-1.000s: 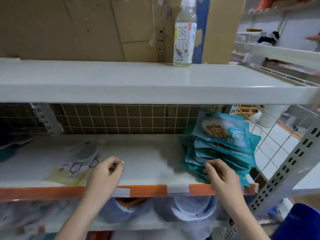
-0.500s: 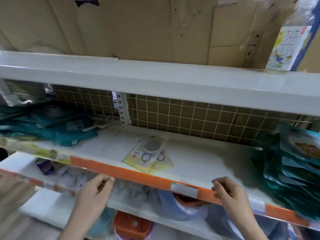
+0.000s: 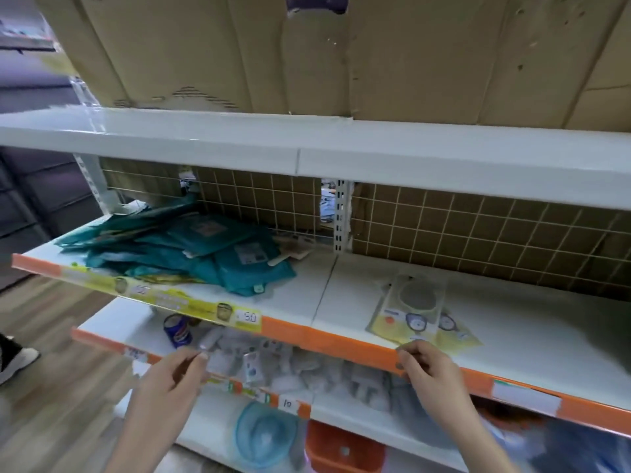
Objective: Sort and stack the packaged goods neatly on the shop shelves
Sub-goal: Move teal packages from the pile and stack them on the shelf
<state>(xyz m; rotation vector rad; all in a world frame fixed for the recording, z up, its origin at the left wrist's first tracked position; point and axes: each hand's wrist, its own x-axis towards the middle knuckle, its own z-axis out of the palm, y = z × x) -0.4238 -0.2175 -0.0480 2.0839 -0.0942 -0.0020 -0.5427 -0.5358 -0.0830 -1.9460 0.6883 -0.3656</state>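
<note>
The middle shelf (image 3: 300, 302) is the landmark here, a white board with an orange front strip running down to the right. On its far left part lies a loose, untidy heap of teal packets (image 3: 191, 254), overlapping one another and reaching close to the wire grid (image 3: 444, 233) at the back of the shelf. Towards the right part of the same shelf, near its front edge, lie a few yellow packets (image 3: 418, 312), flat and overlapping, well apart from the teal heap. The right hand (image 3: 430, 367) is at the shelf's front edge just below the yellow packets, its fingers curled, the tips at the orange strip; whether they pinch anything I cannot tell. The left hand (image 3: 174, 377) hovers below the shelf's front edge, in front of the lower shelf (image 3: 112, 339), with loosely curled fingers and thumb near forefinger, holding nothing that can be seen. On that lower shelf stand a blue can (image 3: 177, 331) and a blurred pile of pale small packets (image 3: 273, 363). Above the middle shelf runs an upper shelf (image 3: 307, 145) backed by brown cardboard (image 3: 307, 52).
</note>
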